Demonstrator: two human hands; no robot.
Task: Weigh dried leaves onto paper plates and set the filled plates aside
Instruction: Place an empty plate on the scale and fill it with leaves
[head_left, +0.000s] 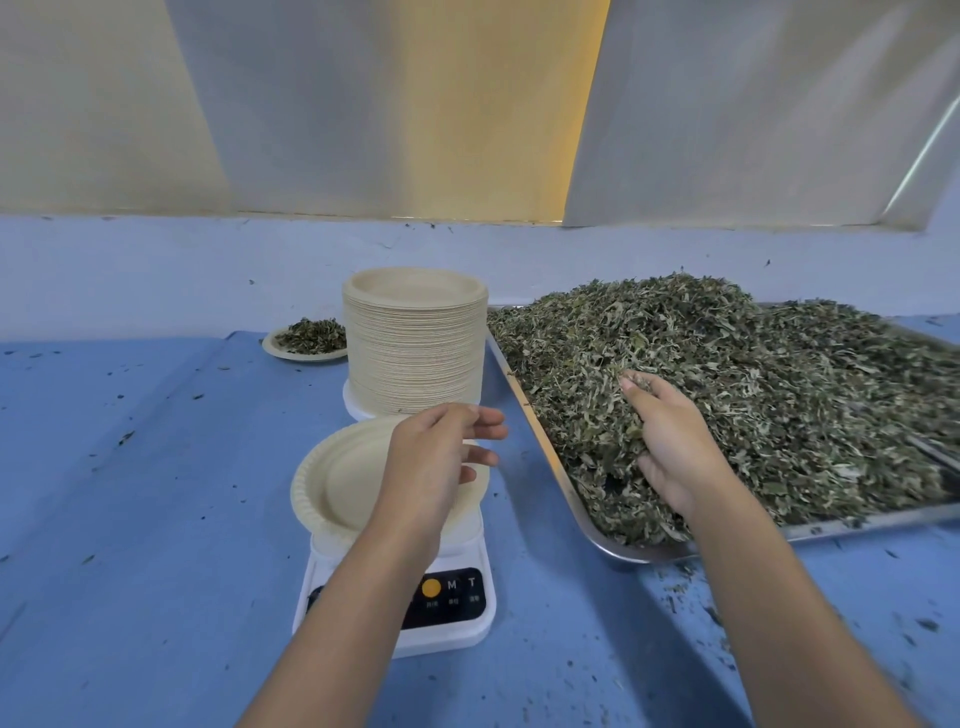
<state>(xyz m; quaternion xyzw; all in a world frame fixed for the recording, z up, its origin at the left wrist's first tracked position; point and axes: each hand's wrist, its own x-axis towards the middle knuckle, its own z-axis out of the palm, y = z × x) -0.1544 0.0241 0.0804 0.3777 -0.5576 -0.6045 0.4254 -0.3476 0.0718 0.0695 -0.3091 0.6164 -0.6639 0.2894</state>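
Head camera is looking down on a blue table (130, 467) that is filling the lower half of the frame and carrying everything within arm's reach. At the right, a metal tray (857, 525) is holding a broad heap of dried leaves (779, 374), sitting close so that a handful is travelling only a short way. At centre, just left of the tray's edge, a tall stack of paper plates (415, 353) is standing behind the scale (447, 639), probably so that fresh plates are coming straight forward onto it. The scale is sitting at lower centre, its display partly hidden by the forearm, so the reading is not showing. An empty paper plate (343, 483) is lying on its platform, waiting for leaves. The right hand (670, 441) is digging into the near left part of the heap, its fingers sinking and curling into the leaves, grasping a handful as far as can be judged. The left hand (436, 457) is hovering over the plate's right side with fingers relaxed and holding nothing, likely readying to steady the plate. At centre left, behind the stack, a filled plate (280, 351) is resting well apart from the scale, already set aside.
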